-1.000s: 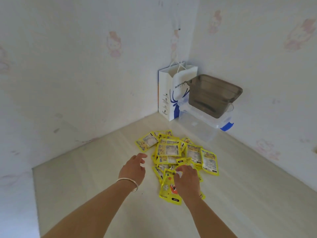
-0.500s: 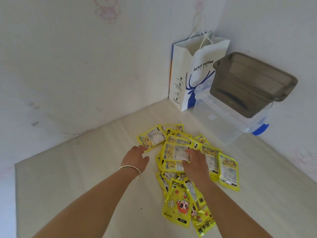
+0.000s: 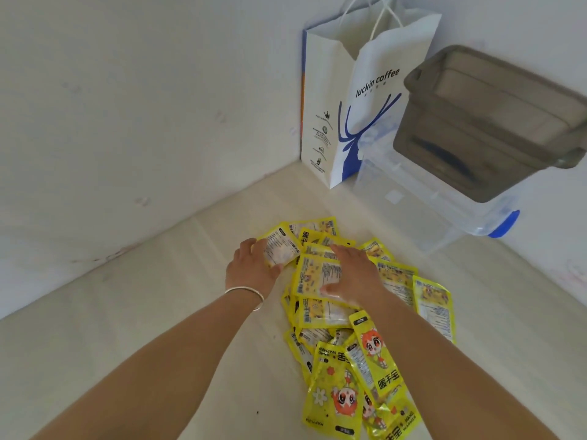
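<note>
**Gathering the hand-warmer packets near the floor's corner**

My left hand (image 3: 252, 269) pinched the leftmost packet (image 3: 282, 249) at the pile's far-left edge, I judged to draw it inward. My right hand (image 3: 354, 271) lay flat with straight fingers, pressing the yellow pile (image 3: 320, 312) on the floor (image 3: 127, 344) and clasping nothing. Both palms hid the packets beneath. The grey tub (image 3: 482, 122) was cut off at the right.
</note>
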